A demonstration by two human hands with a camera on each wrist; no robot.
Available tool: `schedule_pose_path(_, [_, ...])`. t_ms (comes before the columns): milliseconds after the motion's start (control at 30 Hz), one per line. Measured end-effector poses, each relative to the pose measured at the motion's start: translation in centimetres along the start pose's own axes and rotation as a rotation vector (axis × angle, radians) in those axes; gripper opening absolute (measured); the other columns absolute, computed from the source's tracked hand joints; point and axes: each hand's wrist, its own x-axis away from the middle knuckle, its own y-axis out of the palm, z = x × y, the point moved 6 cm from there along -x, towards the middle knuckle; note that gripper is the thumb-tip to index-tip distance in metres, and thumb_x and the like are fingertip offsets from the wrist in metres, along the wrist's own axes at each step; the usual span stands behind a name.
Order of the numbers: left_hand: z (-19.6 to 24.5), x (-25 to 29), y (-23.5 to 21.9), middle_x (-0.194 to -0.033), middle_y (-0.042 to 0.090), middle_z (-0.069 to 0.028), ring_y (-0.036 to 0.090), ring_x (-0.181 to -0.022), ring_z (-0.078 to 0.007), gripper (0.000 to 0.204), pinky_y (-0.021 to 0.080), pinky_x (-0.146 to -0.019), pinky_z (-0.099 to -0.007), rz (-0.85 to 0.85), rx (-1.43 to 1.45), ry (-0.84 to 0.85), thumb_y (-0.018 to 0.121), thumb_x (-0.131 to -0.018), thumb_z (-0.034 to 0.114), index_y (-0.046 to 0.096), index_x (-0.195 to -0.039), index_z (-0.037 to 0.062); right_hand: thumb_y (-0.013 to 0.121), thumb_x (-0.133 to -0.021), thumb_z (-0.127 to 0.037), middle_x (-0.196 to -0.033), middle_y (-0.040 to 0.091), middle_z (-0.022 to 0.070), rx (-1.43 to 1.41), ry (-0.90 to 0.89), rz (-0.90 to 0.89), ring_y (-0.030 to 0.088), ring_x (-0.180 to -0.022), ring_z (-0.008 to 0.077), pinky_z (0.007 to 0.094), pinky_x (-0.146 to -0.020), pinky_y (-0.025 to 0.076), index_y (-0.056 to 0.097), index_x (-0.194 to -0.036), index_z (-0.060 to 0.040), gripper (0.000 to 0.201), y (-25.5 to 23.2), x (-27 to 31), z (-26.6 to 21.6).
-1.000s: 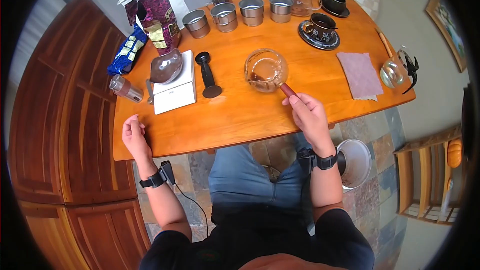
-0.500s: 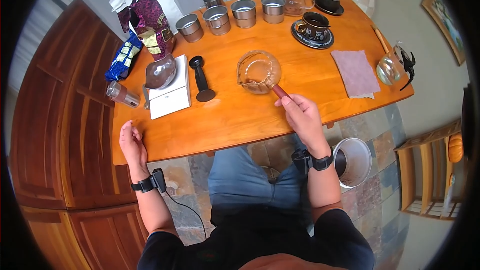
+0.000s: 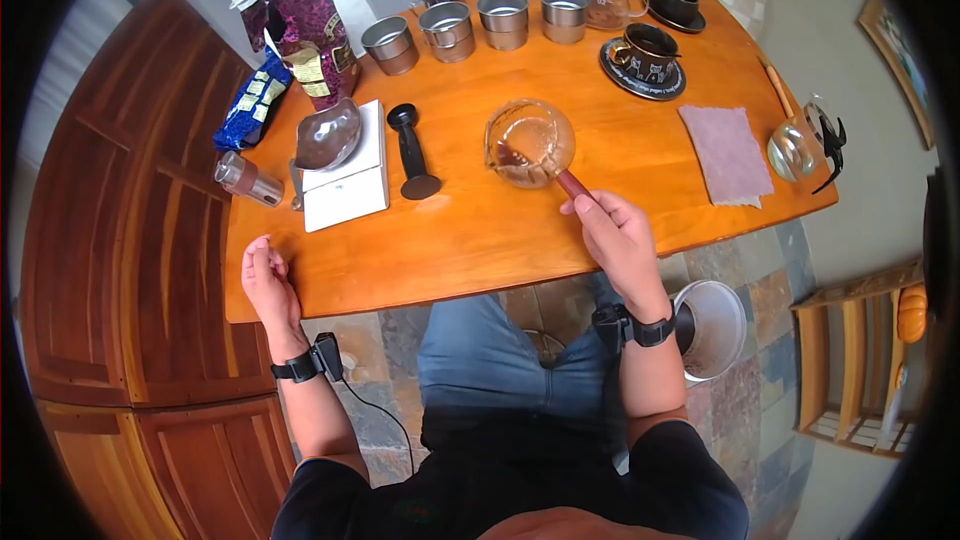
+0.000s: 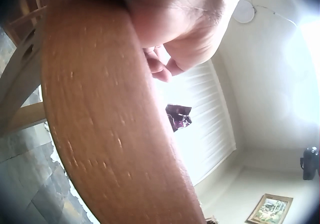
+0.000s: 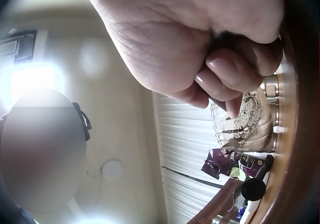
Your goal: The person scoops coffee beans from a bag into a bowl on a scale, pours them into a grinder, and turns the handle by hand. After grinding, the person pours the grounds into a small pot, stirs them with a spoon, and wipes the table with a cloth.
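Observation:
My right hand (image 3: 617, 237) grips the reddish wooden handle (image 3: 572, 184) of a round clear glass pot (image 3: 532, 125) over the middle of the table. Dark brown residue lies inside the pot, low on its left side. In the right wrist view, brown specks coat the pot's glass (image 5: 252, 121) beyond my curled fingers. My left hand (image 3: 267, 285) rests at the table's front left edge, its fingers loosely bent and holding nothing. Nearest to it are a white scale (image 3: 348, 198) with a dark translucent bowl (image 3: 328, 135) on top and a glass-and-metal cylinder (image 3: 248, 180).
A black coffee scoop (image 3: 411, 155) lies left of the pot. Several metal cups (image 3: 503, 30) line the back, beside coffee bags (image 3: 312, 50) and a glass server (image 3: 603, 10). At right are a black cup (image 3: 648, 52) on a saucer, a pink cloth (image 3: 725, 152) and glassware (image 3: 792, 152).
The whole head view shifts left, then back right. The dark residue inside the glass pot changes position slightly. My right hand keeps its hold on the handle, and my left hand stays at the edge.

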Motion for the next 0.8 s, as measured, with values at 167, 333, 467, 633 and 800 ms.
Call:
schedule_pose_path(167, [0.02,-0.05,0.08,-0.07,0.052,0.0032,0.041,-0.06,-0.004,0.014,0.03,-0.054,-0.0195,-0.004,0.014,-0.001,0.061,-0.099,0.016,0.064,-0.103,0.0034,0.061,-0.1,-0.025,-0.066,0.044,-0.0102,0.116,-0.089,0.013,0.036,-0.058,-0.0007,0.0194,-0.05,0.026,0.07,-0.099,-0.0016,0.025,0.05,0.0,-0.28])
schedule_pose_path(333, [0.12,-0.04,-0.13,-0.071,0.051,0.0031,0.041,-0.06,-0.0042,0.014,0.03,-0.055,-0.0196,0.012,0.01,0.009,0.06,-0.099,0.016,0.064,-0.103,0.0032,0.06,-0.1,-0.025,-0.066,0.045,-0.0104,0.042,-0.005,-0.047,0.036,-0.058,-0.0007,0.0191,-0.05,0.026,0.07,-0.1,-0.0017,0.025,-0.25,0.0,0.06])
schedule_pose_path(467, [0.14,0.13,-0.08,-0.071,0.052,0.0031,0.041,-0.06,-0.0042,0.014,0.03,-0.054,-0.0195,0.02,0.013,-0.002,0.061,-0.099,0.017,0.065,-0.103,0.0033,0.057,-0.102,-0.024,-0.058,0.039,-0.0109,0.009,-0.084,0.043,0.031,-0.049,-0.0006,0.0202,-0.046,0.019,0.066,-0.101,-0.0004,0.026,0.33,-0.33,-0.24])
schedule_pose_path(633, [0.03,-0.06,0.0,-0.071,0.052,0.0031,0.042,-0.061,-0.0038,0.015,0.03,-0.054,-0.0191,-0.004,0.029,0.008,0.061,-0.099,0.017,0.065,-0.103,0.0033,0.058,-0.101,-0.024,-0.059,0.04,-0.0112,0.132,-0.138,0.051,0.03,-0.049,-0.0007,0.0204,-0.046,0.018,0.066,-0.1,-0.001,0.025,-0.07,-0.19,0.19])
schedule_pose_path(800, [-0.13,-0.02,-0.17,-0.071,0.052,0.0033,0.041,-0.061,-0.0037,0.014,0.029,-0.054,-0.0189,-0.008,0.024,0.002,0.061,-0.099,0.017,0.065,-0.102,0.0038,0.06,-0.1,-0.023,-0.066,0.046,-0.0095,0.17,-0.081,-0.018,0.036,-0.056,-0.0006,0.0189,-0.049,0.026,0.069,-0.099,-0.0012,0.024,0.04,-0.06,-0.27])
